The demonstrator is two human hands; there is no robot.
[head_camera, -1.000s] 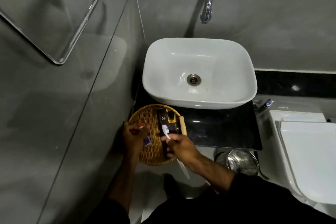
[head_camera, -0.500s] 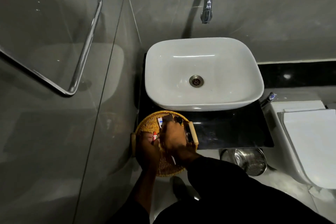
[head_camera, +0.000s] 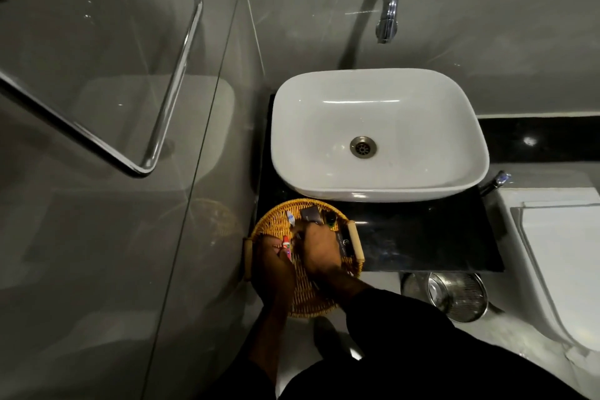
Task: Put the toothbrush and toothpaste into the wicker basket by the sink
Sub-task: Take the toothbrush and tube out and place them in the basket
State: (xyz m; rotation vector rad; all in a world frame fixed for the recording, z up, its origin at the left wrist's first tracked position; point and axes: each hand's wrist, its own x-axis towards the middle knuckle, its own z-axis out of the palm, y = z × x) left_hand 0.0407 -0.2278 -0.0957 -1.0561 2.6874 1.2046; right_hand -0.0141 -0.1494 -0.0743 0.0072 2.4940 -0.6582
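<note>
A round wicker basket (head_camera: 276,221) with two wooden handles sits on the black counter, just in front of the white sink (head_camera: 380,133). Both my hands are inside it. My left hand (head_camera: 274,261) is closed around a small red and white toothpaste tube (head_camera: 286,245), low over the weave. My right hand (head_camera: 319,248) holds the toothbrush; its white and blue head (head_camera: 290,217) pokes out toward the basket's far left, the handle hidden under my fingers. Dark packets (head_camera: 311,214) lie at the basket's far side.
A black counter (head_camera: 422,240) carries the sink and basket. A chrome wall tap (head_camera: 386,10) hangs above the sink. A glass shower panel with a chrome bar (head_camera: 175,81) stands left. A steel bin (head_camera: 457,295) and a white toilet (head_camera: 558,253) are right.
My hands moved from above the basket's near side down into it. The toothbrush, earlier raised and pointing back at me, now lies low with its head toward the far left.
</note>
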